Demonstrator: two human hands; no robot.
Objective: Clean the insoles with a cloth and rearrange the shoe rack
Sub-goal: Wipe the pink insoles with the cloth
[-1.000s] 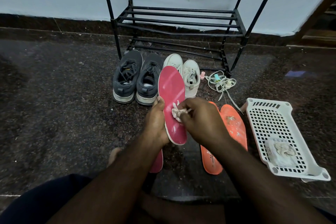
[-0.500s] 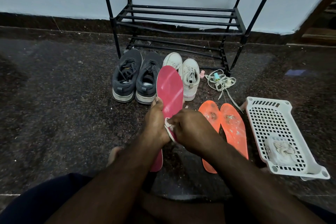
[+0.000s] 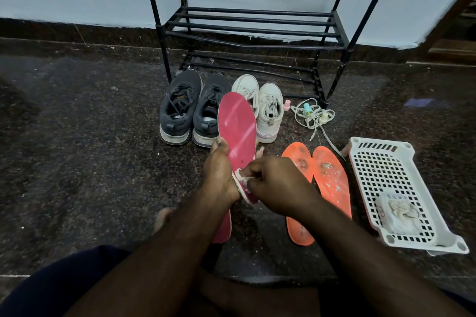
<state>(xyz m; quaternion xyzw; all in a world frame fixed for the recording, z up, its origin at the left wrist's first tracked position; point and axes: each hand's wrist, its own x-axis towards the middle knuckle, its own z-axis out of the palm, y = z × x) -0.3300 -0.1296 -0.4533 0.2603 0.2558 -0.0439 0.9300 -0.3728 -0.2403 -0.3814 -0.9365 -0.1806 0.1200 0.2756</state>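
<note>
Pink insole held up at frame centre, wiped near its heel with a small cloth.

Gripped along its left edge by the left hand, thumb on the face, fingertips showing past the far edge; cloth pinched against it by the right hand. Likely light, thin and bendy, with a sheen suggesting a slick face, so best held by the edges near the middle to stop it flexing under the wipe. Counted outward: a second pink insole on the floor beneath the wrists, two soiled orange insoles right of centre, two dark sneakers, two white sneakers, one white basket at right, one black shoe rack at top, shelves bare.
</note>
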